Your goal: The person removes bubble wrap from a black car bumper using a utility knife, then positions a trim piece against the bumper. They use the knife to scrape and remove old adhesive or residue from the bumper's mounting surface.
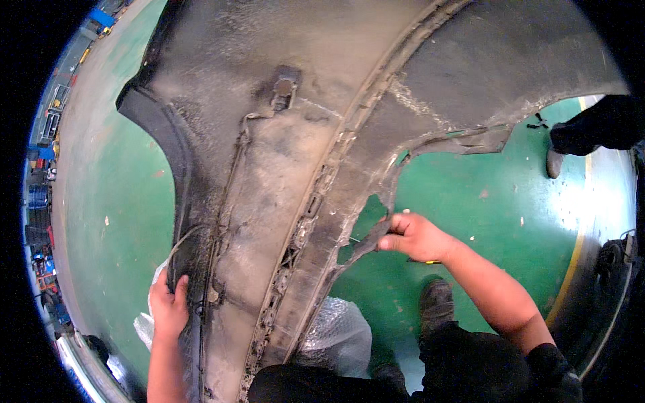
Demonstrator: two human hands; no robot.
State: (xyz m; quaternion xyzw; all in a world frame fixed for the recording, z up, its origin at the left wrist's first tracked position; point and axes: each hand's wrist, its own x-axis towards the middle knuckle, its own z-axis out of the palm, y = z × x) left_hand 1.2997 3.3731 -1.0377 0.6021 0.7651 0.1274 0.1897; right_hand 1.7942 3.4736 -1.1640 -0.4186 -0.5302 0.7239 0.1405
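A large, dirty car bumper cover fills the middle of the view, its grimy grey-black inner side facing me. Slots and clips line a long ridge down it. My left hand is closed round its left edge, fingers behind and thumb in front. On the other side, my right hand pinches the edge strip beside a ragged opening, through which green floor shows. A thin cord or strip curves out above my left hand. The bumper's lower end runs down towards my body and out of view.
Bubble wrap lies behind the bumper's lower part, near my shoe. Another person's dark-trousered leg is at the far right, close to a small black object. Racks and tools line the left. A yellow line crosses the green floor.
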